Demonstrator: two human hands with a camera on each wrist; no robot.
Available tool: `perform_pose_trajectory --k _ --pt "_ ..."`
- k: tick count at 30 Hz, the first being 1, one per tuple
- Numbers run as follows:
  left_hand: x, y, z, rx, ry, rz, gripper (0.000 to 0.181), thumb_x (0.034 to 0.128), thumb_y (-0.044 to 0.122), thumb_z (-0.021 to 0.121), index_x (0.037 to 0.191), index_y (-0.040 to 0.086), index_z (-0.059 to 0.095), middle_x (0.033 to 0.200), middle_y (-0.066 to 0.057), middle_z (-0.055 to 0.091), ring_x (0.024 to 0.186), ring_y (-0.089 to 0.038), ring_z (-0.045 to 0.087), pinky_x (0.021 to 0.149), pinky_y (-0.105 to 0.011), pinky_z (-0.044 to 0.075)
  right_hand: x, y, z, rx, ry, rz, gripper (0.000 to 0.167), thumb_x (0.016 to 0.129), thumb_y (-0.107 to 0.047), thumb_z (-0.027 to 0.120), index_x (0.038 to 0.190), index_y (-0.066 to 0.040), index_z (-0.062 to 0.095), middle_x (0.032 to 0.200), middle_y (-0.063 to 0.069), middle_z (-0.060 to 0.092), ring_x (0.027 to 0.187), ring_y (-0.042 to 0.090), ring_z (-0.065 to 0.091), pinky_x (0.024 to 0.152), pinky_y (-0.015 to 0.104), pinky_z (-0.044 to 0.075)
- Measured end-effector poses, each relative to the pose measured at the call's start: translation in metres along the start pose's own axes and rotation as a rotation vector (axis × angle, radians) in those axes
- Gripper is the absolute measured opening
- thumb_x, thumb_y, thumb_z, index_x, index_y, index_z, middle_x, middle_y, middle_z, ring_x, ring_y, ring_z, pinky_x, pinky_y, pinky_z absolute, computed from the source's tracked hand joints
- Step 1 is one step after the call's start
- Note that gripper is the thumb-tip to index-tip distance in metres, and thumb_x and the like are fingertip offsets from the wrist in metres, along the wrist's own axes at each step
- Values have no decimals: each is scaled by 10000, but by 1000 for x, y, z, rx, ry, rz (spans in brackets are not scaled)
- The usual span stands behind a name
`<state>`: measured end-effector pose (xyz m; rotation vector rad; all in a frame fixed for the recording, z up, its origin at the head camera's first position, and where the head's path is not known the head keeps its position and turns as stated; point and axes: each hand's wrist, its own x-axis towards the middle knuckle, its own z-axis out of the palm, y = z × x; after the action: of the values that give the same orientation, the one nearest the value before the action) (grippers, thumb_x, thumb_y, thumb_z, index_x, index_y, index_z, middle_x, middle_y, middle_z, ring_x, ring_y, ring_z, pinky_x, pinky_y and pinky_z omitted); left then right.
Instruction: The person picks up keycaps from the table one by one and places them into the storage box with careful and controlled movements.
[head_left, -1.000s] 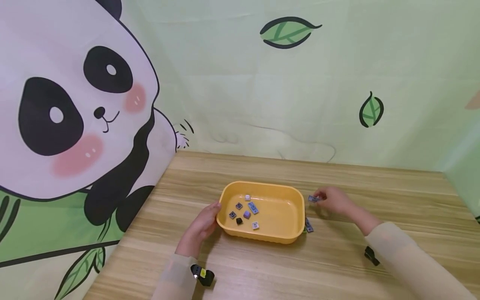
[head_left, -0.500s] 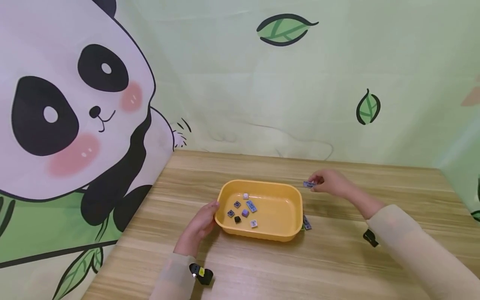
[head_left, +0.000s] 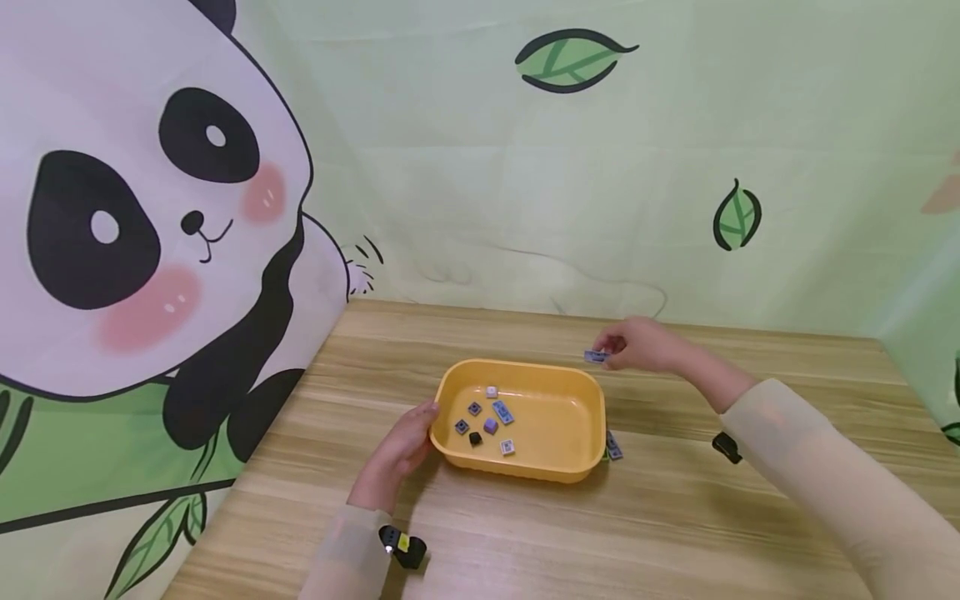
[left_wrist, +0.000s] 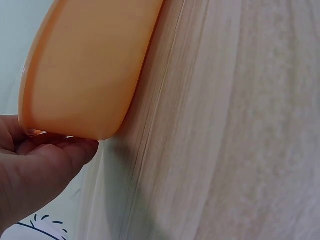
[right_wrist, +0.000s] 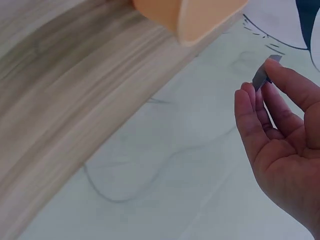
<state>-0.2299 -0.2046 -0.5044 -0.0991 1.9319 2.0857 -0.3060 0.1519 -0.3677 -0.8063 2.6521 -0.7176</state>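
In the head view, a yellow plastic bin (head_left: 558,478) rests on the wooden table. My left hand (head_left: 399,446) touches its left end; in the left wrist view the fingers (left_wrist: 75,151) lie against the outer end wall near the rim. Beyond the bin's far right corner, my right hand (head_left: 647,344) is raised and pinches a small blue-grey building brick (head_left: 596,357) between thumb and fingertips. The brick (right_wrist: 260,77) appears edge-on in the right wrist view. Several small pieces lie in the bin's left half, among them a long blue brick (head_left: 502,412) and a black one (head_left: 475,438).
Against the bin's right outer wall lie a blue-grey brick (head_left: 614,446) and a partly hidden green piece (head_left: 605,455). A pale green wall cloth (head_left: 465,167) with panda and leaf prints rises behind the table (head_left: 525,542). Black wrist cameras sit on both wrists.
My right hand has risen and moved left with the brick, from beside the bin's right end to beyond its far right corner. The left hand keeps its place on the bin.
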Motion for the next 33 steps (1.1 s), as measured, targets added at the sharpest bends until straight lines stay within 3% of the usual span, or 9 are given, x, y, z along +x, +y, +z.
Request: perform_pose_trajectory --k 11,23,29,33 --pt "-1 3 0 15 10 -8 533 1105 110 180 1559 -167 149 1614 -381 247 1515 -501 285 1274 -559 261 29 -31 6 -55 -135 -23 198 909 -64 727 1099 -10 708 975 89 690 905 179 602 819 310 537" --pt "-2 0 1 3 14 3 533 1111 123 197 1548 -180 170 1603 -392 260 1518 -500 279 1278 -555 250 67 -41 28 -91 -314 -67 237 903 -88 742 1136 -47 730 1030 65 724 911 135 617 842 247 528" --pt "-2 1 1 9 11 2 530 1110 118 193 1543 -188 180 1599 -399 257 1520 -504 269 1278 -559 246 78 -48 41 -184 -433 -86 207 884 -57 744 1090 -72 751 931 10 694 828 88 549 764 186 466" --pt "-1 1 1 7 17 -2 529 1106 114 194 1545 -182 185 1598 -396 268 1516 -503 282 1276 -559 259 82 -52 50 -167 -499 -39 203 870 -18 736 1067 -66 745 866 -18 644 793 85 527 727 169 449"
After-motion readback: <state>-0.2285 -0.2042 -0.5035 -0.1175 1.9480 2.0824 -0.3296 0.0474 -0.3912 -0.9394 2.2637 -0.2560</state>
